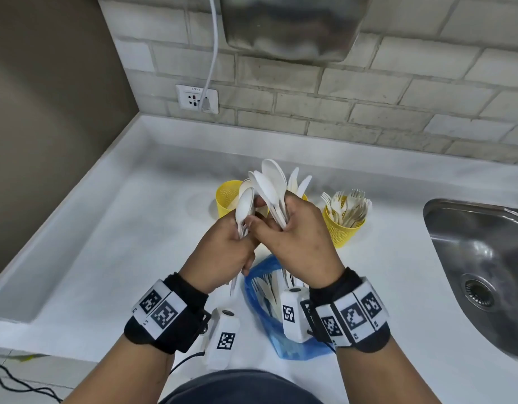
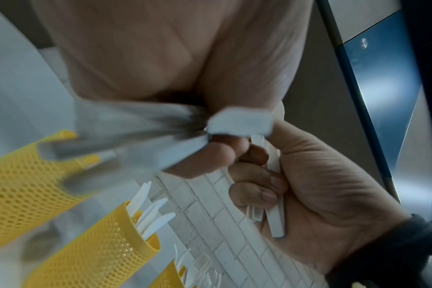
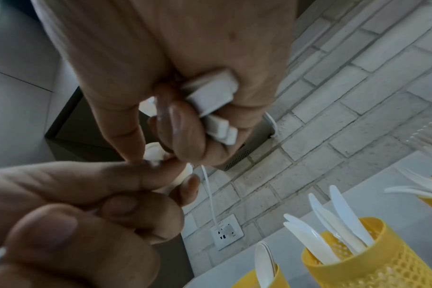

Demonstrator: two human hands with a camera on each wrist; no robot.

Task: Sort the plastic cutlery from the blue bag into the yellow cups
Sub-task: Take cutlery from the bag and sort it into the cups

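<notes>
In the head view both hands are raised over the white counter, close together. My left hand grips a few white plastic spoons, bowls up. A larger bunch of spoons stands in the grip of my right hand; its fingers curl round the handles. Below lies the blue bag with more cutlery inside. Three yellow mesh cups stand behind: the left cup with spoons, the middle cup with knives, mostly hidden in the head view, and the right cup with forks.
A steel sink is set into the counter at the right. The brick wall behind carries a socket with a white cable, and a metal dispenser hangs above. A raised ledge runs along the counter's left side.
</notes>
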